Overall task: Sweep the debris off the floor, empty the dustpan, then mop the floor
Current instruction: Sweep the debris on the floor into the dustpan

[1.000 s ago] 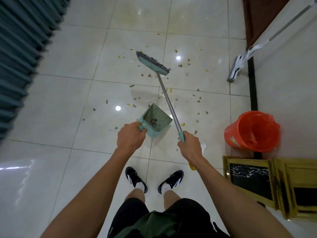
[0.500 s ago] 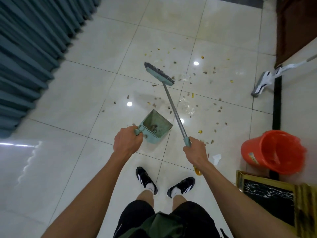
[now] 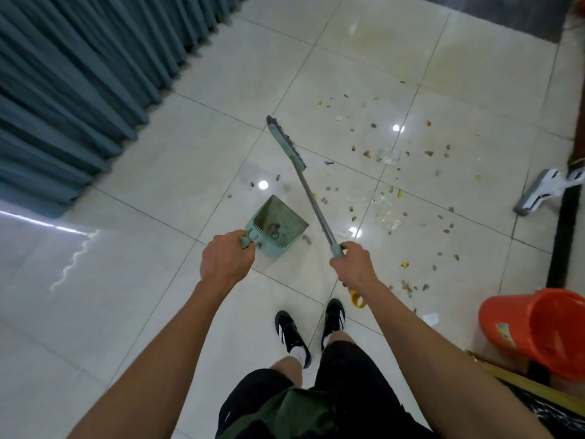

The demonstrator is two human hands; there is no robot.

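Since a second ago the broom [image 3: 286,144] head has swung from lying across the person's front to running away from them, and the view has turned toward the curtain [image 3: 72,90]. Both hands stay clenched on their tools. One, the left hand [image 3: 226,263], grips the short handle of the green dustpan [image 3: 275,228], which sits just ahead of that hand with a little dirt already in it (mouth facing away). Its partner, the right hand [image 3: 354,266], holds the broom's shaft near the green grip, with the brush head well ahead of both hands. Most of the debris [image 3: 389,191] lies scattered on the floor [image 3: 126,296] ahead and to the right of the right hand. Farther right a mop [image 3: 538,193] head rests on the tiles, and an orange bucket [image 3: 535,331] stands behind and to the right of the right hand.
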